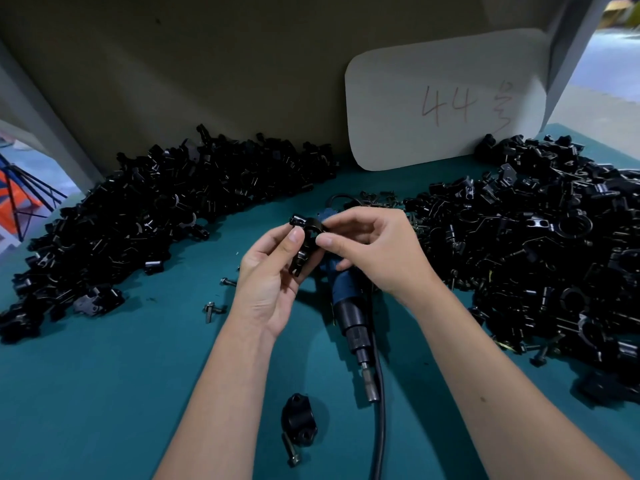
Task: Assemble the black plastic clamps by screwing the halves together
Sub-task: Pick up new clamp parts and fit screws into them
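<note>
My left hand and my right hand together hold a black clamp above the teal table. The left thumb and fingers pinch its lower half. My right thumb and forefinger pinch its upper curved half. Below the hands lies a blue and black electric screwdriver, its bit pointing toward me. A single black clamp half rests near the table's front, with a loose bolt beside it. Two more bolts lie to the left of my left wrist.
A big heap of black clamp halves fills the left and back. Another heap covers the right side. A white card marked 44 leans on the back wall. The screwdriver's black cable runs toward me.
</note>
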`<state>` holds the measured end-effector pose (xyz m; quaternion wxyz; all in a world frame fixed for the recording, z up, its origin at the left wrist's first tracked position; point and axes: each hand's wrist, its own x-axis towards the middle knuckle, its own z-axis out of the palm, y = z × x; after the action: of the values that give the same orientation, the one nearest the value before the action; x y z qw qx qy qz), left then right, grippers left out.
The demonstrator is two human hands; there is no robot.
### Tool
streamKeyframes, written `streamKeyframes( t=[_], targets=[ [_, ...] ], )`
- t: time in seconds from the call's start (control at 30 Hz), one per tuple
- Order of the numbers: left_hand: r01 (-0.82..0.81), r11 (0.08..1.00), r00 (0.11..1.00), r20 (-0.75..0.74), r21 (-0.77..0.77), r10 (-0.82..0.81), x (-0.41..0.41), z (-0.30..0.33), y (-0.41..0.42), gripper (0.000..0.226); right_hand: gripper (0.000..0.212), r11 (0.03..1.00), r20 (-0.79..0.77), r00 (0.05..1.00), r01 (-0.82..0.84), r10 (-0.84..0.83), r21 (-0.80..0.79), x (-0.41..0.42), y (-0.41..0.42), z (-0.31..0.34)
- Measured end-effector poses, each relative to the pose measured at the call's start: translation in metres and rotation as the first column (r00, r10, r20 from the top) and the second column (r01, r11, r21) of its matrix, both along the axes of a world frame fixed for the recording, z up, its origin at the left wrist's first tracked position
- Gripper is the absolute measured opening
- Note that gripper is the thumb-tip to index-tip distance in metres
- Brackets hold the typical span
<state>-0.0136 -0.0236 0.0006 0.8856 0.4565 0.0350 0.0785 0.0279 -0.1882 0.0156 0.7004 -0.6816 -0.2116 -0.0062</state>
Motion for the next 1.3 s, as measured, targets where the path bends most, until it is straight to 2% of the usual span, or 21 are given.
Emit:
streamKeyframes(
  t=[0.07, 0.1, 0.13, 0.2, 0.23, 0.27, 0.4, 0.53, 0.6, 0.63, 0.7, 0.73, 0.8, 0.83, 0.93, 1.1, 1.23, 1.3],
  targets=[
    [-0.011, 1.000, 1.000, -0.010, 0.003, 0.011, 0.000, 0.000, 0.000, 0.009, 0.009, 0.958, 0.161, 0.969, 0.218, -0.188, -0.188, 0.009, -0.014, 0.001],
    [-0.014, 1.000, 1.000, -0.014, 0.006, 0.014, 0.001, 0.001, 0.000, 0.010, 0.006, 0.873, 0.272, 0.919, 0.366, -0.285, -0.323, 0.016, -0.024, 0.003],
    [-0.014, 1.000, 1.000, -0.016, 0.007, 0.014, 0.001, 0.001, -0.001, 0.010, 0.007, 0.743, 0.368, 0.870, 0.478, -0.329, -0.468, 0.022, -0.033, 0.004],
    [-0.012, 1.000, 1.000, -0.017, 0.002, 0.012, 0.002, 0.001, -0.002, 0.011, 0.023, 0.454, 0.417, 0.864, 0.504, -0.284, -0.735, 0.031, -0.045, 0.005],
    [-0.013, 1.000, 1.000, -0.020, 0.001, 0.013, 0.003, 0.001, -0.003, 0.010, 0.031, 0.347, 0.389, 0.888, 0.456, -0.247, -0.820, 0.035, -0.046, 0.005],
    [-0.014, 1.000, 1.000, -0.022, 0.004, 0.014, 0.003, 0.001, -0.003, 0.010, 0.037, 0.284, 0.354, 0.907, 0.410, -0.229, -0.867, 0.038, -0.045, 0.007],
    [-0.009, 1.000, 1.000, -0.027, 0.014, 0.009, 0.002, -0.001, -0.004, 0.009, 0.034, 0.280, 0.263, 0.929, 0.334, -0.261, -0.900, 0.052, -0.041, 0.016],
    [-0.001, 1.000, 0.999, -0.036, 0.029, 0.002, 0.003, -0.002, -0.002, 0.009, 0.016, 0.254, 0.203, 0.942, 0.272, -0.267, -0.928, 0.058, -0.043, 0.020],
    [0.001, 0.999, 1.000, -0.030, 0.036, 0.000, 0.003, -0.003, -0.001, 0.009, 0.014, 0.300, 0.220, 0.933, 0.304, -0.284, -0.904, 0.058, -0.047, 0.021],
    [0.001, 0.999, 1.000, -0.023, 0.042, 0.000, 0.004, -0.004, -0.002, 0.009, 0.014, 0.362, 0.244, 0.918, 0.353, -0.313, -0.863, 0.057, -0.049, 0.022],
    [-0.011, 0.998, 1.000, -0.009, 0.069, 0.012, 0.005, -0.004, -0.002, 0.011, 0.013, 0.566, 0.257, 0.880, 0.457, -0.399, -0.686, 0.049, -0.049, 0.025],
    [-0.023, 0.996, 1.000, 0.003, 0.090, 0.023, 0.006, -0.005, -0.002, 0.015, 0.011, 0.695, 0.209, 0.886, 0.455, -0.413, -0.557, 0.042, -0.045, 0.027],
    [-0.040, 0.989, 0.999, 0.026, 0.142, 0.036, 0.007, -0.006, -0.004, 0.019, 0.009, 0.896, 0.083, 0.942, 0.334, -0.324, -0.291, 0.027, -0.032, 0.029],
    [-0.041, 0.986, 0.999, 0.036, 0.164, 0.035, 0.007, -0.006, -0.005, 0.018, 0.008, 0.939, 0.056, 0.961, 0.277, -0.271, -0.203, 0.021, -0.025, 0.028],
    [-0.042, 0.968, 0.997, 0.072, 0.247, 0.025, 0.008, -0.007, -0.007, 0.014, 0.005, 0.972, 0.085, 0.979, 0.197, -0.187, -0.130, 0.008, -0.006, 0.019],
    [-0.052, 0.946, 0.996, 0.091, 0.320, 0.024, 0.008, -0.009, -0.004, 0.015, 0.007, 0.975, 0.100, 0.976, 0.203, -0.194, -0.091, 0.005, 0.000, 0.006],
    [-0.056, 0.926, 0.994, 0.112, 0.374, 0.015, 0.006, -0.009, -0.001, 0.020, 0.008, 0.965, 0.183, 0.971, 0.190, -0.157, -0.179, 0.002, 0.003, 0.006],
    [-0.047, 0.935, 0.994, 0.107, 0.351, 0.010, 0.004, -0.008, -0.001, 0.017, 0.010, 0.958, 0.209, 0.970, 0.175, -0.128, -0.226, 0.002, 0.002, 0.007]
  ],
)
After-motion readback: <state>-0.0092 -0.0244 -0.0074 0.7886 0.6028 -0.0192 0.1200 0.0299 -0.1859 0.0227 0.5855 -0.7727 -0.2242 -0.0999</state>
